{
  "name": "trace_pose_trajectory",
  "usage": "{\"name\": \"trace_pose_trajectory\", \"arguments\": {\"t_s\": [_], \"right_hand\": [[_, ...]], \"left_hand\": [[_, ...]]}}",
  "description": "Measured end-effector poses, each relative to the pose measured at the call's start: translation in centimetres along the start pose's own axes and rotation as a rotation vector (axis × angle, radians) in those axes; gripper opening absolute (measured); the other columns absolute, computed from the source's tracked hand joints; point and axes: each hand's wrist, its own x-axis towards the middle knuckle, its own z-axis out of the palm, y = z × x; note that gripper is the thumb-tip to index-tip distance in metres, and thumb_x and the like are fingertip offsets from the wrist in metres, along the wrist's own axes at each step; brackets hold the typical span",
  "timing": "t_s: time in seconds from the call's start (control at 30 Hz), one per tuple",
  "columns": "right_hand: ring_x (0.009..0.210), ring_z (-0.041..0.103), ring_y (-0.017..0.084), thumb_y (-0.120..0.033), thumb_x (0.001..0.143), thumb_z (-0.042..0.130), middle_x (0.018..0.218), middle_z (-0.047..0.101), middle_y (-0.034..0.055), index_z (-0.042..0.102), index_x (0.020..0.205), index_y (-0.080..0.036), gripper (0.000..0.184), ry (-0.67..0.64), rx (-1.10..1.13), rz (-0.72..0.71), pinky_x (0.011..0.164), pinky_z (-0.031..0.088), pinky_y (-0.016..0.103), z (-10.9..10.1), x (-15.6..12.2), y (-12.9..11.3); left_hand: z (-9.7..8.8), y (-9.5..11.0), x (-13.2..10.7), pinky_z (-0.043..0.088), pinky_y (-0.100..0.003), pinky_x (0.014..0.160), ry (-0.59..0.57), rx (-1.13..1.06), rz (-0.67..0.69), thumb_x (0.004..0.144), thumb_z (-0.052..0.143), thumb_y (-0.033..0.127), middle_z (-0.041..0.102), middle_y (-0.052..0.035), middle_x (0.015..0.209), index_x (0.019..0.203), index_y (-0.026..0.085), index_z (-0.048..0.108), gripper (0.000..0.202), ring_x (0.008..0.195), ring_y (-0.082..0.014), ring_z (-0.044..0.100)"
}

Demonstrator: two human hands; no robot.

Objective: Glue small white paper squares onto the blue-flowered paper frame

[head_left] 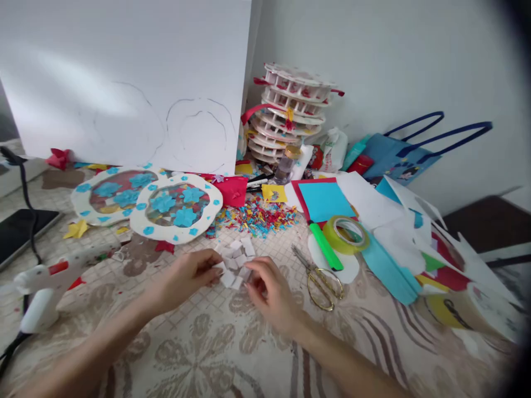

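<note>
A small heap of white square-cut pieces (237, 258), perhaps foam board or card, lies on the patterned tablecloth in front of me. My left hand (193, 273) is at the heap's left side, its thumb and forefinger closed at the edge of one white piece (220, 267). On the right side of the heap is my right hand (269, 293), its bent fingers and thumb apart around the nearest pieces. Gold-handled scissors (319, 282) lie to the right of it.
Two white rings with blue paper flowers (178, 207) lie beyond the heap, beside colourful paper scraps (261, 215). A glue gun (45, 282) is at left. Yellow tape (345, 233), a green cutter (326, 246) and paper sheets (327, 200) lie right. A tiered structure (290, 110) stands behind.
</note>
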Motion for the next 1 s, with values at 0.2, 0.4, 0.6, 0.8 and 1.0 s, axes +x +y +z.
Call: {"name": "trace_pose_trajectory", "arguments": {"t_s": [0.2,0.4,0.6,0.8,1.0], "right_hand": [[0.069,0.054,0.013,-0.014,0.085,0.050,0.107,0.049,0.0080,0.048,0.118,-0.022,0.034,0.152,0.026,0.062,0.058,0.048,0.025,-0.9,-0.2,0.5],[0.103,0.055,0.023,-0.021,0.086,0.052,0.140,0.035,0.0132,0.029,0.139,-0.024,0.059,0.020,-0.091,0.045,0.081,0.050,0.036,-0.9,1.9,1.0],[0.060,0.056,0.013,-0.026,0.091,0.046,0.114,0.061,0.0077,0.045,0.127,-0.023,0.036,-0.012,0.022,0.126,0.056,0.048,0.026,-0.8,2.7,0.8],[0.090,0.059,0.019,-0.024,0.090,0.047,0.117,0.059,0.0091,0.051,0.124,-0.021,0.034,0.018,-0.078,0.057,0.080,0.048,0.033,-0.8,4.0,0.8],[0.106,0.057,0.021,-0.024,0.090,0.049,0.118,0.061,0.0088,0.053,0.123,-0.020,0.034,-0.129,-0.013,-0.029,0.092,0.045,0.034,-0.3,4.4,0.5]], "left_hand": [[0.1,0.0,-0.3,0.046,-0.025,0.056,0.142,0.161,0.004,0.076,0.061,0.033,0.055,-0.0012,0.084,0.101,0.019,0.054,0.029,0.062,-0.0133,0.054],[0.9,-0.8,-0.7,0.051,-0.030,0.065,0.221,0.299,0.114,0.068,0.069,0.026,0.040,-0.0091,0.128,0.130,0.029,0.036,0.071,0.074,-0.0142,0.055],[1.4,-1.2,-1.3,0.051,-0.028,0.062,0.192,0.237,0.104,0.071,0.064,0.017,0.049,-0.0055,0.114,0.126,0.030,0.041,0.061,0.077,-0.0163,0.057],[1.5,-1.6,-1.3,0.052,-0.032,0.065,0.234,0.242,0.088,0.065,0.069,0.017,0.036,-0.0086,0.132,0.134,0.032,0.030,0.081,0.075,-0.0148,0.056],[1.5,-0.3,-1.2,0.050,-0.032,0.070,0.117,0.191,0.095,0.066,0.065,0.010,0.047,-0.0073,0.126,0.134,0.029,0.032,0.077,0.076,-0.0145,0.057]]}}
